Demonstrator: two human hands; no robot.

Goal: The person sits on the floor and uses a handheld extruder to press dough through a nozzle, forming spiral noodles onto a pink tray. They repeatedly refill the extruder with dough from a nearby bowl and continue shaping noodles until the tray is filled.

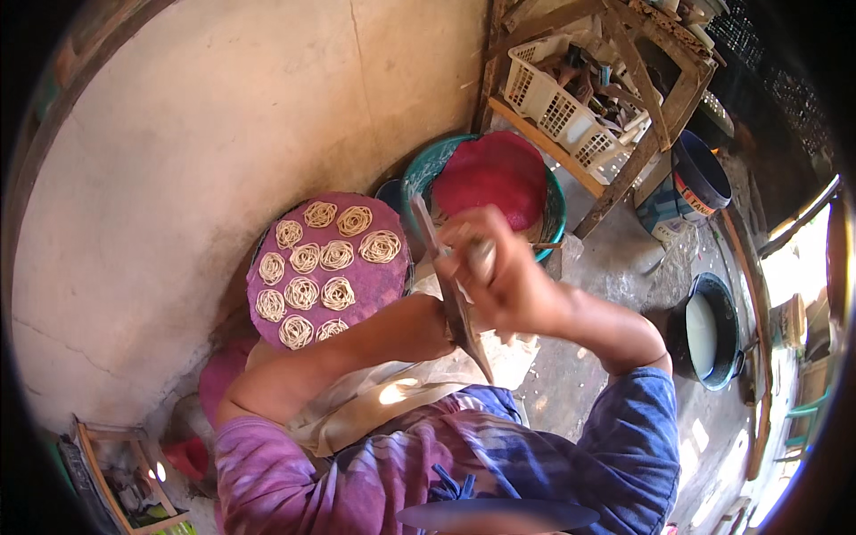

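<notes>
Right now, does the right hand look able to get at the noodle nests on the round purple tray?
Probably not straight away: the right hand seems closed on a pale-ended handle, and a long flat piece lies between it and the noodle nests.

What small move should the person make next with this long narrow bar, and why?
Perhaps the right hand should push the long narrow bar gently: it is curled right beside the bar, and the left forearm reaches the bar too. What lies under it is mostly hidden, so I am not certain.
</notes>
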